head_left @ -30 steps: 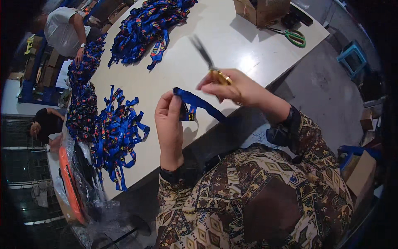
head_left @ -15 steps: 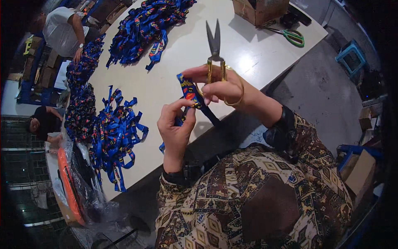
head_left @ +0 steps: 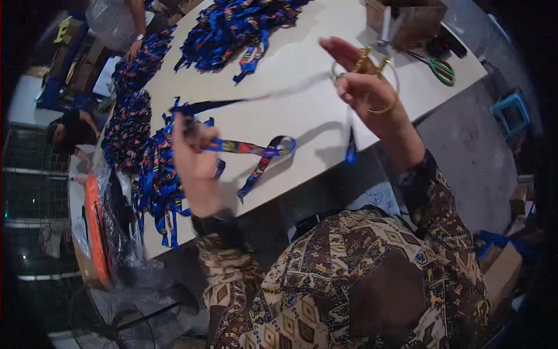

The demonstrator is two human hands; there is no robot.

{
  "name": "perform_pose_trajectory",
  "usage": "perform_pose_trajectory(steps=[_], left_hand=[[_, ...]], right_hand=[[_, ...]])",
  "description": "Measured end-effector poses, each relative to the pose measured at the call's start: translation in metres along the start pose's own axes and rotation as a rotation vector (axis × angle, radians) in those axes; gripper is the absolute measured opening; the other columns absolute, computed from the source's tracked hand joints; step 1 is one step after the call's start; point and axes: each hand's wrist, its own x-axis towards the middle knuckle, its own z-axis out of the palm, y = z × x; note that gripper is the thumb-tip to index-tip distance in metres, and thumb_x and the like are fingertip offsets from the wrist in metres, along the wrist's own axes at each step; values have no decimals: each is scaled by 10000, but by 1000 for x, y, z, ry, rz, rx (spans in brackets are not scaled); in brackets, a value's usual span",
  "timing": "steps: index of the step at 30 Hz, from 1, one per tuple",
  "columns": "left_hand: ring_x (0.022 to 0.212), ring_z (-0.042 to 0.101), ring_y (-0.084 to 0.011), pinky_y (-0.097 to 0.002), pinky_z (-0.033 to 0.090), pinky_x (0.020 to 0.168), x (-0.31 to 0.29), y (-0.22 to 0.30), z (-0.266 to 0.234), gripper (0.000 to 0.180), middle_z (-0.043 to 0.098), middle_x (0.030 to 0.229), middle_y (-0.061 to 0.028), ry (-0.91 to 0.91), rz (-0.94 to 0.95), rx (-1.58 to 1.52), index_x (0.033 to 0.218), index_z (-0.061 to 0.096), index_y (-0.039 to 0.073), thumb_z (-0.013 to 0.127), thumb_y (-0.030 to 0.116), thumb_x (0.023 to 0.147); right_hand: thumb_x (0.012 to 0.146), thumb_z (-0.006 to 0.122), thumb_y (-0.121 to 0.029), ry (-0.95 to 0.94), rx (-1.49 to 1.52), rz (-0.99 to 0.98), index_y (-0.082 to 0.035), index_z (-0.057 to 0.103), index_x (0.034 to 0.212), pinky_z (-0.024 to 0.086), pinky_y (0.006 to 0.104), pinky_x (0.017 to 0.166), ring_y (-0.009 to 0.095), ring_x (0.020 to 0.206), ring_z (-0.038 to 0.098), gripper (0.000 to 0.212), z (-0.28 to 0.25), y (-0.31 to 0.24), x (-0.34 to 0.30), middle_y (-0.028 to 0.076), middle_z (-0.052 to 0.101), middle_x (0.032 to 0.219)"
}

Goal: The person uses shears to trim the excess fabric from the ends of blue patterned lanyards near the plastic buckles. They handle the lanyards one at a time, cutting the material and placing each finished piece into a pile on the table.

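My left hand (head_left: pixel 197 148), smeared by motion, is over the loose blue heap at the table's left and pinches a blue printed ribbon strap (head_left: pixel 235 146). One part of the strap loops on the table to the right of that hand. Another stretch, blurred, runs across to my right hand (head_left: pixel 369 87), and a dark blue end (head_left: pixel 350 148) dangles under its fingers. Gold-handled scissors (head_left: pixel 381 65) hang on my right hand's fingers, their blades pointing away and blurred. Whether the right fingertips grip the strap is hard to see.
Piles of similar straps lie at the far side (head_left: pixel 232 35), along the left edge (head_left: pixel 125 125) and near left (head_left: pixel 157 168). Green-handled scissors (head_left: pixel 443 72) and a cardboard box (head_left: pixel 407 23) sit far right. Two people work at left. A blue stool (head_left: pixel 512 119) stands right.
My hands have moved apart: the left went leftward to the near heap, the right went up and rightward with the scissors. The strap is now drawn out between them. The whole view has shifted.
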Motion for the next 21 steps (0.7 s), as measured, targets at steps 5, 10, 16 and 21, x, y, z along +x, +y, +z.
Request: perform_pose_trajectory(steps=[5,10,16,21], left_hand=[[429,243,-79,-241,250,480,61,145,-95,265,486,612,1,-12,305,-37,671,489,86,499,243,884],[425,278,-82,-216,284,467,30,180,-94,149,588,830,-48,79,803,685,801,539,74,471,177,884],[495,342,-67,-182,284,456,47,132,-76,164,584,853,-55,136,308,235,977,545,68,457,54,840],[553,362,-57,-181,301,508,-4,-7,-7,515,491,748,-9,-168,-37,608,1329,302,76,468,78,841]], right_hand=[[777,444,-55,30,106,253,-21,394,1270,344,149,543,51,641,451,497,-4,-16,-7,138,393,1331],[778,442,-79,-36,-8,330,-4,404,1254,361,162,524,51,604,466,483,-9,-6,-16,176,416,1305],[790,458,-101,-118,-102,457,5,475,1180,393,178,519,62,577,490,404,3,-1,-21,174,575,1091],[842,497,-194,-191,-188,717,9,523,1108,410,189,523,71,587,508,335,33,7,-18,92,624,854]])
